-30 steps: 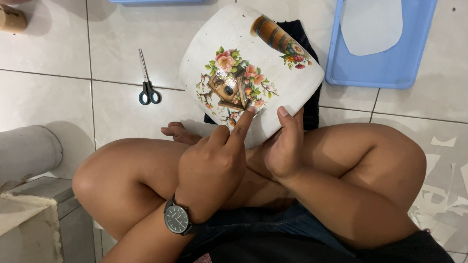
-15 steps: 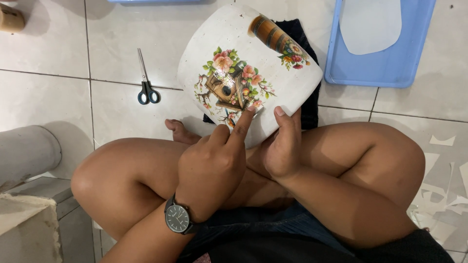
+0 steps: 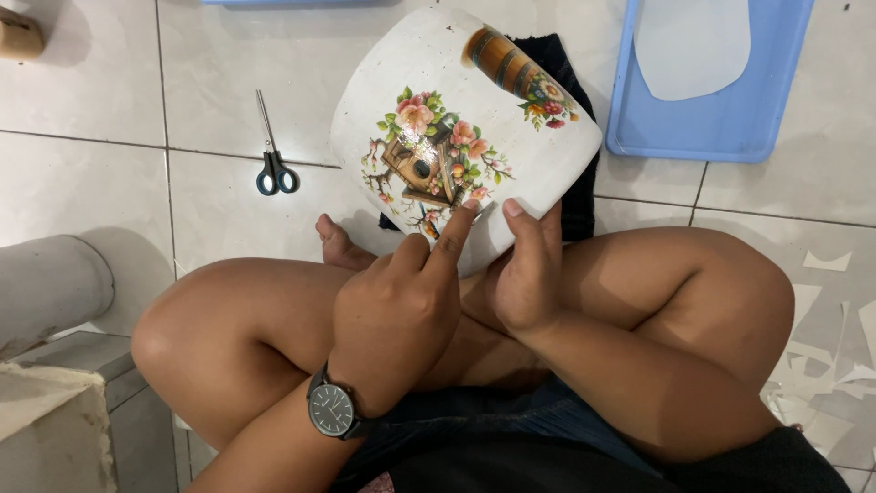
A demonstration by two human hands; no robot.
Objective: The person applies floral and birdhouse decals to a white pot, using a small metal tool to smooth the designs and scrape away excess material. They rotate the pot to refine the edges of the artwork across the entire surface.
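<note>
Our right thumb has crept a little leftward along the white pot (image 3: 538, 155) since a second ago, and the pot has tipped slightly — otherwise nothing has moved. It rests on our crossed legs, the right hand (image 3: 525, 278) clasped round its lower edge. The left hand (image 3: 397, 310) holds nothing; its index fingertip presses the birdhouse decal (image 3: 429, 169). Scissors (image 3: 272, 155) lie well apart on the tiles, a blue tray (image 3: 721, 137) beyond — neither obstructs us.
</note>
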